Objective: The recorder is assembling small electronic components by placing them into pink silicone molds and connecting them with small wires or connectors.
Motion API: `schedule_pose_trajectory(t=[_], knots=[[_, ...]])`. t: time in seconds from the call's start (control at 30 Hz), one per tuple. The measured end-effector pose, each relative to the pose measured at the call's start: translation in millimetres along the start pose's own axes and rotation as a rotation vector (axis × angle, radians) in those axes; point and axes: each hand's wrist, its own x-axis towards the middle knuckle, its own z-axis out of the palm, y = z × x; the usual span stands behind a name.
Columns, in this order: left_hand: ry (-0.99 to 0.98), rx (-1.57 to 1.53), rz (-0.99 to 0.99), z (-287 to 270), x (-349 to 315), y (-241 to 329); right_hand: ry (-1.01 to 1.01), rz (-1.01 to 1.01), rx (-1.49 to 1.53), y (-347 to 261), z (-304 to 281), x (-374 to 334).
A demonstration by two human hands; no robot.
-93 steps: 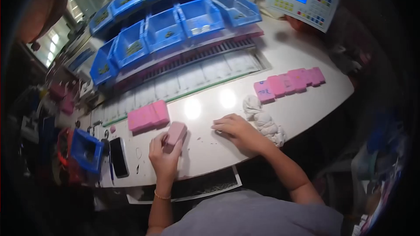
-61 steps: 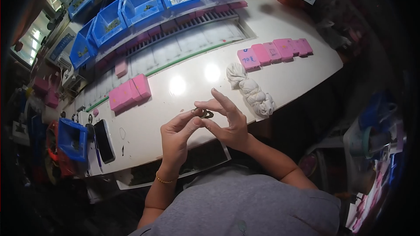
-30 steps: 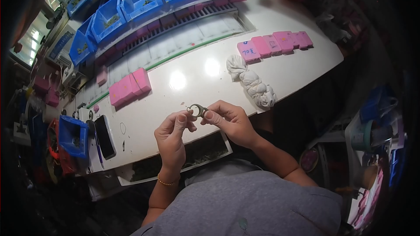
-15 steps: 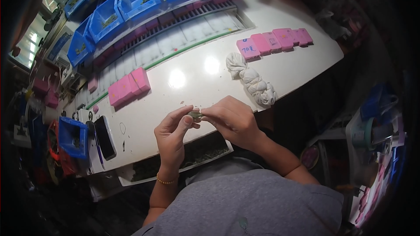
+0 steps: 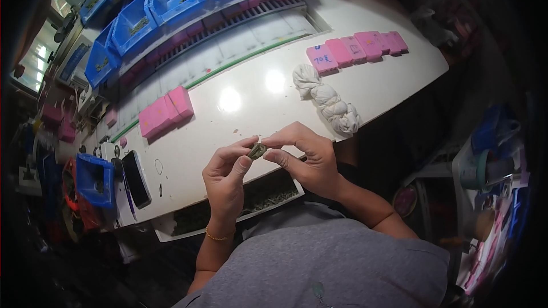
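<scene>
Fingers of the left hand [image 5: 224, 177] pinch the left side of a small, olive-green, metal-looking piece [image 5: 258, 150]; those of the right hand [image 5: 311, 157] curl at its right end, thumb and forefinger apart, though whether both press on it is too small to tell. Good handling here calls for a light edge grip, one hand steadying while the other adjusts. The piece sits between the opposed fingertips, held up near the front edge of the white, smooth-topped counter [image 5: 251, 121].
</scene>
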Motion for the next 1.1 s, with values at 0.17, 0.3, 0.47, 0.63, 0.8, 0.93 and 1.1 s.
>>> schedule_pose_trajectory(t=[0.17,0.3,0.47,0.63,0.8,0.93,1.1], knots=[[-0.002,0.262,0.181,-0.4,-2.6,-2.3,-0.028,0.049,0.011,-2.2,-0.8,-0.7],[-0.073,0.453,0.347,-3.4,0.6,-5.1,0.002,0.004,0.002,2.6,2.6,-2.7],[-0.022,0.413,0.387,0.9,-4.2,-10.6,0.034,-0.219,-0.168,5.5,2.5,-0.6],[-0.004,0.405,0.401,1.6,-5.2,-6.9,0.087,-0.551,-0.32,12.2,3.3,-8.0],[-0.058,0.609,0.48,-4.5,-4.4,-1.2,0.094,-0.664,-0.374,18.2,2.3,-14.0],[-0.056,0.616,0.445,-6.2,-5.7,2.6,0.098,-0.694,-0.366,22.4,2.6,-15.0],[-0.099,0.653,0.397,-6.2,0.0,6.4,0.107,-0.712,-0.356,28.2,3.3,-12.2]])
